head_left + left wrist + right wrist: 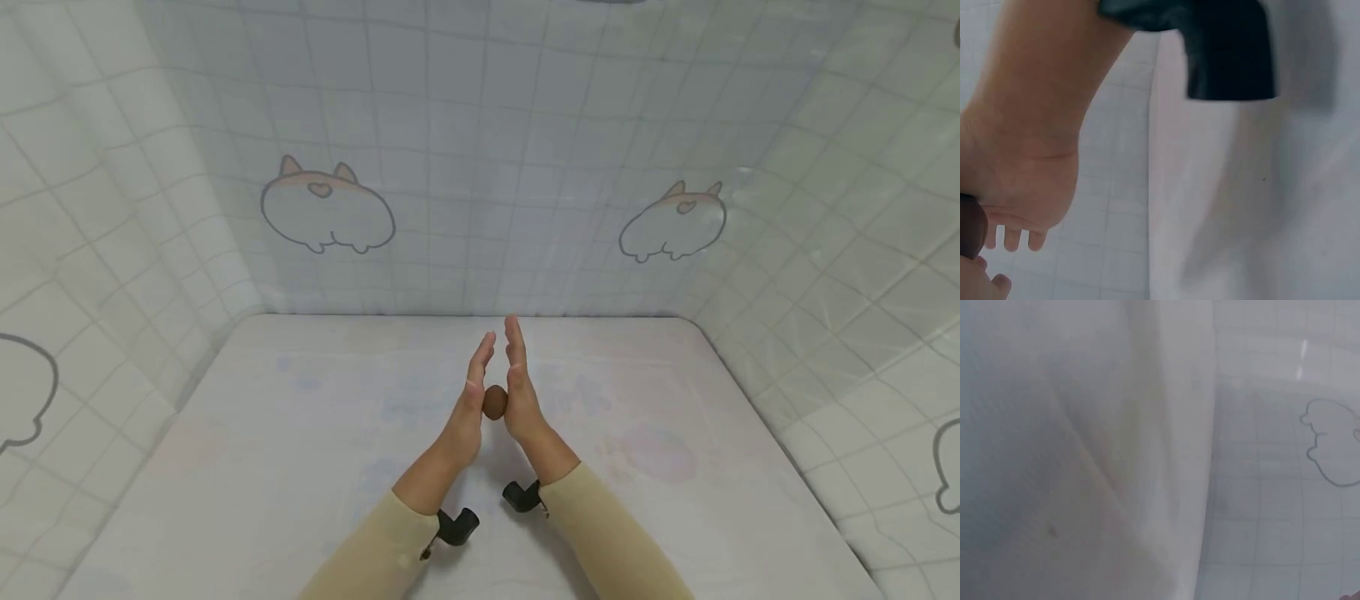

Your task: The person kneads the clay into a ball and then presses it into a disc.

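Note:
A small brown ball is held between the two palms, above the table. My left hand stands on edge against its left side, fingers straight and pointing forward. On the other side my right hand faces it in the same way, its fingers also straight. The fingertips of the two hands lie close, with a narrow gap. In the left wrist view the left hand shows its palm side, and the dark ball is cut off by the frame's edge. The right wrist view catches only a bit of skin in its lower corner.
The white table has faint coloured patches. Pale gridded curtains with animal drawings stand behind it and on both sides. A black wrist-camera mount juts from the left sleeve, and another mount from the right sleeve.

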`<state>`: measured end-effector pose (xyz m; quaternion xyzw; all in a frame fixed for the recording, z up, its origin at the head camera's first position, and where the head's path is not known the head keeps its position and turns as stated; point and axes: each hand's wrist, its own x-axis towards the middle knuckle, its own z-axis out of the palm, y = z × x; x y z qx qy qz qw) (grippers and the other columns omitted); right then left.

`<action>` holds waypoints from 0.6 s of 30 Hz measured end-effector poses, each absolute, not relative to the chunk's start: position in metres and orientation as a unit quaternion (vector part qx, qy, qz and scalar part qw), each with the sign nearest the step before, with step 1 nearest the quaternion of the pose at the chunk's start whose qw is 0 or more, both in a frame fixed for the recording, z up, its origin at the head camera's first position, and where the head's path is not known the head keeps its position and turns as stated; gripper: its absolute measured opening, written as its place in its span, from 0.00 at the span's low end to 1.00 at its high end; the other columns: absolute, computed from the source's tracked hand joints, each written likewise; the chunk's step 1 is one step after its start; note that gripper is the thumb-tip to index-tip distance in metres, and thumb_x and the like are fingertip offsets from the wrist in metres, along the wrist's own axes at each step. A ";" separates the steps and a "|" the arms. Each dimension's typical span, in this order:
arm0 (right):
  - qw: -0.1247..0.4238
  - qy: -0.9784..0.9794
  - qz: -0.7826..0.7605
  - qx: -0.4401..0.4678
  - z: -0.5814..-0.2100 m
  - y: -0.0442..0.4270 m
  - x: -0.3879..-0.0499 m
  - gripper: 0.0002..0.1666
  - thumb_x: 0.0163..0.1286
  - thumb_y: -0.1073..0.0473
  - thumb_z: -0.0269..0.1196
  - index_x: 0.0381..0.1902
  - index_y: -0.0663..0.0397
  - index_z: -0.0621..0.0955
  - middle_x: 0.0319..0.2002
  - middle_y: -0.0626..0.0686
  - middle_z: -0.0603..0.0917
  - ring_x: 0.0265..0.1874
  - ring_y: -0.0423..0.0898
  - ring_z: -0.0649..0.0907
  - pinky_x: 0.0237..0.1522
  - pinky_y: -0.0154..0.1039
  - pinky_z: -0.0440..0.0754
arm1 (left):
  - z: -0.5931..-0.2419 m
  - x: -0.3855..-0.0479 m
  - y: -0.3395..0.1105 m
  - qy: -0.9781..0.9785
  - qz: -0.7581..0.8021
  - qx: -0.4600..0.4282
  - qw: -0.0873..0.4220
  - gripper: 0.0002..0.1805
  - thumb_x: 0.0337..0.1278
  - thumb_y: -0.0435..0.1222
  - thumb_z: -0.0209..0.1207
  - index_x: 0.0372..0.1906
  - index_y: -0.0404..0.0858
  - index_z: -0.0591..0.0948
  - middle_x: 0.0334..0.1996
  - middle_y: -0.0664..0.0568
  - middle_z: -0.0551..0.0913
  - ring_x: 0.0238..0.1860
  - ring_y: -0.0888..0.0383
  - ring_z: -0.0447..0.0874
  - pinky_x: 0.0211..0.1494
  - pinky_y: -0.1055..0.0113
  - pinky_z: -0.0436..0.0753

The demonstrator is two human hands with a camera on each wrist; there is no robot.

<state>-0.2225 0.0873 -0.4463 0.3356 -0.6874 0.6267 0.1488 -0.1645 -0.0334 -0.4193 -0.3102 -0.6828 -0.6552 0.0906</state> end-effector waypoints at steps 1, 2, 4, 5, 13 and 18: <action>0.150 -0.687 0.623 0.342 -0.447 0.086 -0.221 0.53 0.72 0.21 0.26 0.81 0.48 0.37 0.81 0.54 0.39 0.79 0.53 0.44 0.74 0.61 0.42 | -0.417 -0.165 -0.033 -0.685 -0.654 -0.307 0.095 0.49 0.67 0.71 0.19 0.81 0.44 0.40 0.81 0.49 0.37 0.79 0.48 0.36 0.72 0.32 0.37; 0.151 -0.687 0.620 0.348 -0.448 0.085 -0.220 0.53 0.72 0.21 0.26 0.81 0.50 0.37 0.81 0.55 0.39 0.78 0.55 0.45 0.74 0.61 0.42 | -0.416 -0.167 -0.034 -0.687 -0.654 -0.301 0.099 0.49 0.67 0.71 0.20 0.81 0.44 0.40 0.81 0.50 0.37 0.80 0.49 0.36 0.72 0.32 0.36; 0.152 -0.686 0.616 0.357 -0.448 0.083 -0.217 0.54 0.73 0.22 0.26 0.81 0.52 0.37 0.81 0.55 0.38 0.78 0.56 0.44 0.74 0.61 0.42 | -0.414 -0.170 -0.034 -0.694 -0.649 -0.294 0.110 0.49 0.67 0.72 0.19 0.81 0.44 0.41 0.81 0.49 0.38 0.79 0.49 0.37 0.71 0.31 0.37; 0.154 -0.685 0.614 0.361 -0.449 0.082 -0.216 0.53 0.74 0.23 0.25 0.81 0.53 0.37 0.81 0.56 0.38 0.78 0.56 0.44 0.74 0.60 0.42 | -0.413 -0.172 -0.034 -0.695 -0.648 -0.290 0.112 0.49 0.66 0.72 0.19 0.81 0.44 0.41 0.81 0.51 0.38 0.80 0.50 0.37 0.71 0.31 0.37; 0.175 -0.658 0.620 0.391 -0.445 0.079 -0.205 0.51 0.77 0.26 0.26 0.80 0.56 0.36 0.80 0.61 0.41 0.79 0.54 0.45 0.76 0.44 0.46 | -0.413 -0.180 -0.035 -0.704 -0.650 -0.266 0.107 0.50 0.65 0.73 0.19 0.81 0.45 0.40 0.81 0.51 0.38 0.80 0.50 0.36 0.72 0.32 0.37; 0.180 -0.646 0.620 0.407 -0.441 0.077 -0.198 0.50 0.77 0.27 0.25 0.80 0.56 0.36 0.80 0.61 0.40 0.79 0.54 0.46 0.76 0.44 0.46 | -0.417 -0.184 -0.036 -0.714 -0.647 -0.249 0.103 0.49 0.66 0.72 0.18 0.81 0.45 0.41 0.81 0.52 0.39 0.80 0.48 0.39 0.73 0.32 0.39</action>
